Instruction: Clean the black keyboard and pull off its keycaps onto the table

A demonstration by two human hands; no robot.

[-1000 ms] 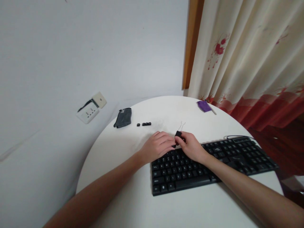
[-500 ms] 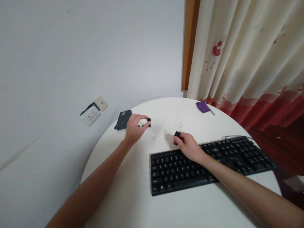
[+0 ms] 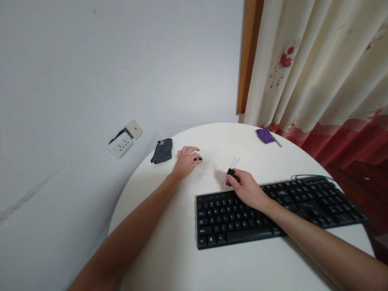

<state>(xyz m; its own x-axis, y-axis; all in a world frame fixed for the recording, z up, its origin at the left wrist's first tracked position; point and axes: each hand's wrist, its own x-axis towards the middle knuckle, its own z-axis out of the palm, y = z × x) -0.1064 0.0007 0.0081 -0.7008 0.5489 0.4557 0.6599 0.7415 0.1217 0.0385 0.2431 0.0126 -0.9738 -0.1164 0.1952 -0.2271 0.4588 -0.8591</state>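
My left hand (image 3: pixel 187 162) is low over the white round table, thumb and fingers apart around small black keycaps (image 3: pixel 197 159). The fingers partly cover these keycaps, so how many lie there cannot be seen. My right hand (image 3: pixel 245 186) pinches a keycap puller by its black handle (image 3: pixel 230 172). Thin wire loops stick out above and below the handle. That hand is above the back edge of a black keyboard (image 3: pixel 248 235), and the right forearm crosses over its keys.
A dark zippered pouch (image 3: pixel 163 151) lies left of my left hand. At the back right is a purple cloth item (image 3: pixel 265 136) with a pale stick. The keyboard cable (image 3: pixel 312 176) curls behind its right end. A wall socket (image 3: pixel 121 144) and a curtain (image 3: pixel 303 81) flank the table (image 3: pixel 227 137).
My left hand has lowered the keycap it pinched to the others on the table, and its fingers have spread. My right hand keeps its hold on the puller. The view has shifted slightly.
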